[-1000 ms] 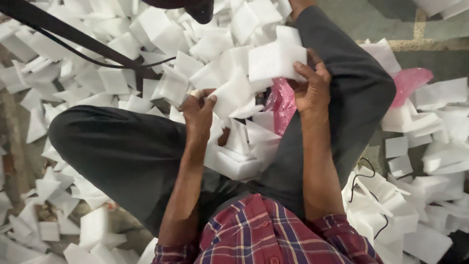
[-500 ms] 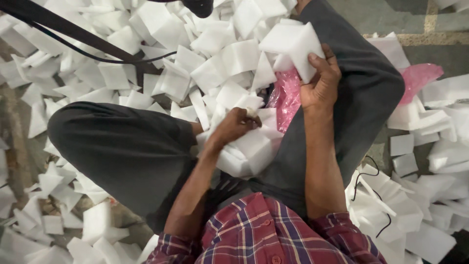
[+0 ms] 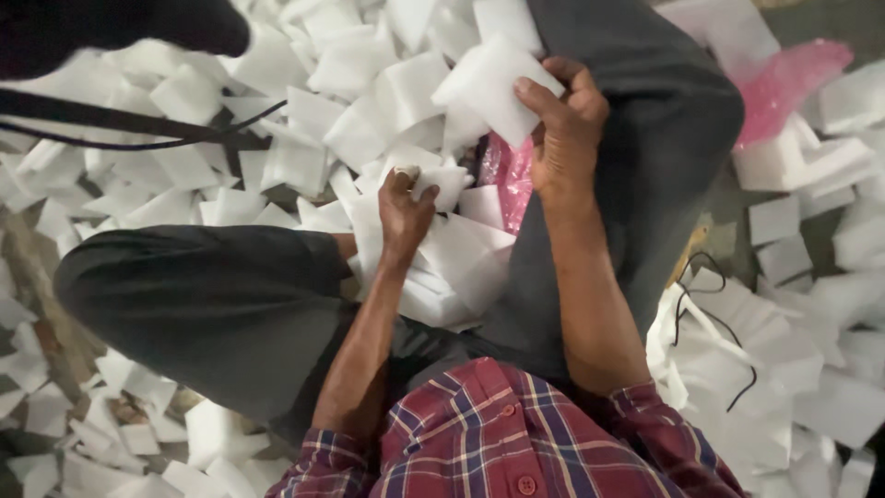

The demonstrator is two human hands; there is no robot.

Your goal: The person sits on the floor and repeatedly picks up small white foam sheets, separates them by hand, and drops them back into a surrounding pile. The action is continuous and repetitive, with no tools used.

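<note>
I sit cross-legged among white foam pieces. My right hand (image 3: 564, 124) grips a stack of white foam sheets (image 3: 493, 88), held up over my right knee. My left hand (image 3: 406, 207) pinches a small white foam piece (image 3: 444, 181) lifted from the pile in my lap (image 3: 452, 267). A pink plastic bag (image 3: 512, 180) shows between the two hands, partly hidden by foam.
Loose white foam pieces (image 3: 304, 101) cover the floor all round my grey-trousered legs (image 3: 203, 304). A black strap (image 3: 120, 124) crosses the upper left. Another pink bag (image 3: 793, 78) lies at the upper right, and a thin black cord (image 3: 728, 341) curls at the right.
My left hand dropped into the lap pile, then rose holding a small foam piece. My right hand kept its stack and shifted slightly left.
</note>
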